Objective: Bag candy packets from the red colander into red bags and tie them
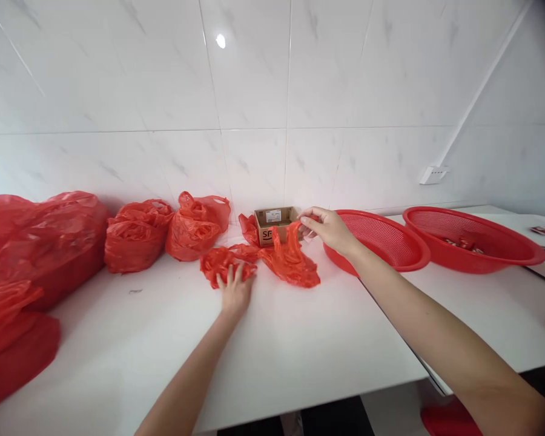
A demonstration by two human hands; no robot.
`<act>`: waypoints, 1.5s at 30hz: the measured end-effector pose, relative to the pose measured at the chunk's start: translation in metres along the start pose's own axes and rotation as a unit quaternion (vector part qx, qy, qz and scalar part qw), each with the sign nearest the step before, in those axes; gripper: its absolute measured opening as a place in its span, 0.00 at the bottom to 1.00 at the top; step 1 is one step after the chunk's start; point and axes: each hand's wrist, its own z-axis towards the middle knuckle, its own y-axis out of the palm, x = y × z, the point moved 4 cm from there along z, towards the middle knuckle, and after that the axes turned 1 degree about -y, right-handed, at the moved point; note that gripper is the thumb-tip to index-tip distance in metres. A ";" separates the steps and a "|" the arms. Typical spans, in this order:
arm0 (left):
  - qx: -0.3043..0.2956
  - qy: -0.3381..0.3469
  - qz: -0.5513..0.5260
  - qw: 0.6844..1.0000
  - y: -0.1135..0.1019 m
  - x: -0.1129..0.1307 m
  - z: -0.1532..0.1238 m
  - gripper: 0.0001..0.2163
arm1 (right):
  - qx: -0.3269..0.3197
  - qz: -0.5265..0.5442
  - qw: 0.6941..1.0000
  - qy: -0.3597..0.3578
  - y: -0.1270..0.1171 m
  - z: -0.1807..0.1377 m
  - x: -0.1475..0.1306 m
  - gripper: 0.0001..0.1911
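A red bag (294, 266) is pinched at its top by the right hand (329, 229), its bottom down and left, in front of a box (264, 237). A crumpled bag (215, 264) (just beside it) is touched by the left hand (235, 293), fingers spread.

"Where is the box (266, 237)?"

"Near the wall (254, 72), toward the back of the table (300, 345); two bags (293, 266) lie nearer the front edge."

"What stands left of them?"

"Several other bags (138, 245)."

"And right?"

"Two baskets (476, 262), side by side; small things (464, 243) lie in the right-hand one."
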 end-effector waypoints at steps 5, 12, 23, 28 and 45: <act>0.045 -0.014 -0.117 0.992 -0.027 0.022 0.001 0.13 | -0.005 0.005 1.000 -0.003 -0.010 -0.030 -0.001 0.08; -0.088 -0.038 -0.416 0.905 -0.006 0.090 -0.038 0.30 | -0.076 0.192 0.978 -0.006 0.011 -0.065 -0.012 0.06; -0.151 -0.144 -0.598 0.774 -0.009 0.078 -0.070 0.18 | 0.075 0.330 0.936 0.099 -0.020 -0.096 0.035 0.05; -0.221 -0.141 -0.616 0.743 0.029 0.113 -0.080 0.38 | 0.029 0.378 0.919 0.109 0.025 -0.116 0.035 0.05; -0.145 -0.219 -0.684 0.681 0.013 0.096 -0.096 0.14 | -0.037 0.235 0.954 0.181 0.071 -0.166 0.084 0.30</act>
